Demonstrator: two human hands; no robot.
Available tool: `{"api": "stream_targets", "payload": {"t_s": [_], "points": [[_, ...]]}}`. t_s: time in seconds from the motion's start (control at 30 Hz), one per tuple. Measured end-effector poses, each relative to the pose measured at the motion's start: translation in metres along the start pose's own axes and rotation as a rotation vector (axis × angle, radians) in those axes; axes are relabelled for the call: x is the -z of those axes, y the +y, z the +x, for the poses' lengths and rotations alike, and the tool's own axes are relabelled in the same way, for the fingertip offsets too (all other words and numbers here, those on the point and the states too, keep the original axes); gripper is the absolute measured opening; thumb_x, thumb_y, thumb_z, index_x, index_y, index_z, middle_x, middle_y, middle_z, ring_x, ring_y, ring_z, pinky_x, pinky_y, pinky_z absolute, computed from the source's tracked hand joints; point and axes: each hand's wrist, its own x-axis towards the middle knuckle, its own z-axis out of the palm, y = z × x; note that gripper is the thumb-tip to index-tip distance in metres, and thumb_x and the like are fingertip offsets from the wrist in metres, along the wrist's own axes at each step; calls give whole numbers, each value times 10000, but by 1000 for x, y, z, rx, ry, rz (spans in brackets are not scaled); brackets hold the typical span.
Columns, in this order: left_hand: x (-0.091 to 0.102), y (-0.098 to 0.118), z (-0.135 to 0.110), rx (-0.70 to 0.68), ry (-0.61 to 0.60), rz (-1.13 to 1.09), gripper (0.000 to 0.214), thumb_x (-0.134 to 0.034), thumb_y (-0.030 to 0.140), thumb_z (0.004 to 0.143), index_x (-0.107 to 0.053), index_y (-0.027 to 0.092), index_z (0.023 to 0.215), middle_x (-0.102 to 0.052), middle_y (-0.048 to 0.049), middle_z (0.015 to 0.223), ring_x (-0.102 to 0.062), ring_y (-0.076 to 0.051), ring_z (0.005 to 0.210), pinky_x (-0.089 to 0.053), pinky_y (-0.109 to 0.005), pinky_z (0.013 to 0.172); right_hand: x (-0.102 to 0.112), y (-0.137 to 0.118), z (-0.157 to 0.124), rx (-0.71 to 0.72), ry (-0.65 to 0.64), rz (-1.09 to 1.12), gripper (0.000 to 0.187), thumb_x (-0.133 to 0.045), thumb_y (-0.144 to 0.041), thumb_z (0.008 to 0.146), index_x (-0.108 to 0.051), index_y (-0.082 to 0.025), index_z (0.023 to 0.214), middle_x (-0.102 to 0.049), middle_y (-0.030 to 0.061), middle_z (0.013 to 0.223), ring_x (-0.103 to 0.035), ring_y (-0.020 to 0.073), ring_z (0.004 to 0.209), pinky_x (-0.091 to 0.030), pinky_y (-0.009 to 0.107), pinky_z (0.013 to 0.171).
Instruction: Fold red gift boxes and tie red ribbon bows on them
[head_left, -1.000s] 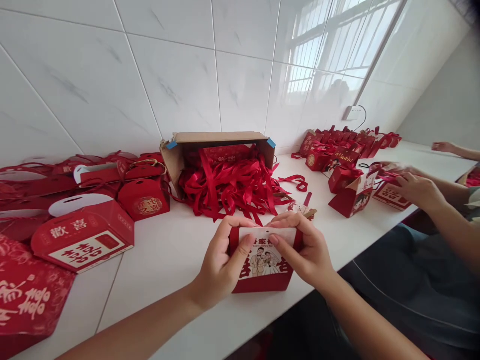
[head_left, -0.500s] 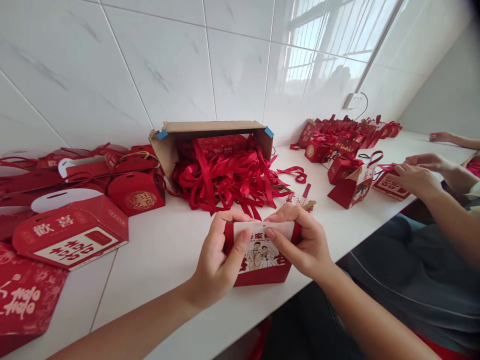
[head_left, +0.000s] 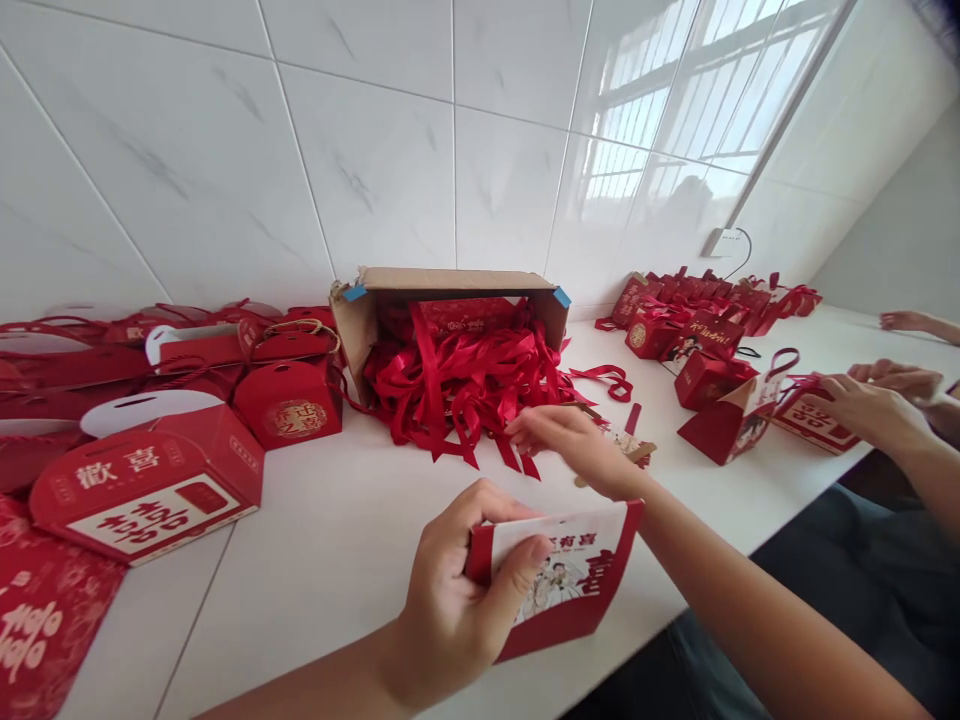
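At lower centre, clasps a red box point(head_left: 581, 605) firmly in the left hand point(head_left: 457, 610), seemingly to steady it; stretches the right hand point(head_left: 577, 450), loosely open and empty, to mid-frame ribbons point(head_left: 465, 380).

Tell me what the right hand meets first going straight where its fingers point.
Probably the red ribbons spilling from the cardboard box; the right hand looks almost on their loose ends, though depth is unclear.

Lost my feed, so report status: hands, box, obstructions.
Left hand gripping the small red box by its edge. Right hand at the red ribbon pile, grip unclear. Nothing in the way; co-worker's hands well off right.
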Motion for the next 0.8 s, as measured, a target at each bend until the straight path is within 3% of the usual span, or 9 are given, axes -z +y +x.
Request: {"api": "stream_targets", "payload": {"t_s": [0.07, 0.13, 0.23, 0.33, 0.43, 0.53, 0.67, 0.8], "points": [[1, -1, -1, -18, -7, 10, 71, -567, 247, 888, -581, 186, 856, -569, -20, 727, -585, -143, 628, -462, -252, 561, -15, 9, 17, -39, -40, -222, 273, -505, -279, 884, -643, -176, 671, -642, 42, 679, -618, 170, 666, -489, 280, 621], [1, -1, -1, -35, -12, 10, 47, -562, 231, 889, -579, 189, 876, -576, -23, 744, -596, -145, 650, -470, -249, 572, -29, 18, 27, -58, -24, -319, 171, -603, -157, 779, -638, -166, 612, -641, 55, 675, -610, 185, 675, -471, 288, 634], [0, -1, 0, -64, -6, 5, 27, -558, 212, 888, -574, 191, 880, -567, -16, 741, -589, -133, 647, -473, -237, 574, -40, 27, 34, -103, 41, -436, 106, -611, -117, 754, -665, -147, 667, -666, 110, 805, -622, 211, 739, -464, 308, 675], [-1, -1, 1, -62, -13, 3, 18, -560, 205, 885, -568, 193, 875, -555, -3, 730, -565, -114, 609, -461, -227, 556, -44, 33, 40, -155, 99, -488, 118, -626, -235, 792, -675, -136, 750, -668, 144, 876, -632, 231, 740, -459, 318, 652], [-1, -2, 1, -56, -21, -9, 7, -567, 194, 882, -565, 197, 888, -562, 2, 741, -568, -110, 620, -458, -219, 561, -50, 37, 47, -188, 128, -490, 157, -637, -300, 797, -664, -148, 773, -674, 142, 888, -637, 231, 728, -450, 309, 627], [-1, -2, 1, -57, -16, -19, 16, -565, 184, 883, -563, 200, 883, -559, 8, 739, -567, -104, 631, -460, -209, 574, -55, 37, 52, -203, 151, -461, 101, -622, -248, 793, -647, -161, 747, -685, 122, 881, -636, 215, 726, -442, 292, 622], [0, -1, 1, -44, -18, -9, 22, -564, 216, 887, -565, 196, 877, -550, 5, 735, -549, -100, 596, -449, -217, 560, -43, 32, 45, -202, 180, -396, 54, -611, -170, 763, -624, -178, 712, -691, 56, 757, -625, 177, 680, -435, 259, 599], [1, -2, 0, 25, -38, -30, 82, -555, 268, 899, -569, 192, 871, -540, -2, 726, -562, -116, 597, -452, -233, 557, -9, 28, 13, -199, 183, -355, 88, -626, -187, 748, -602, -196, 664, -677, 21, 684, -618, 165, 594, -422, 251, 526]]}}
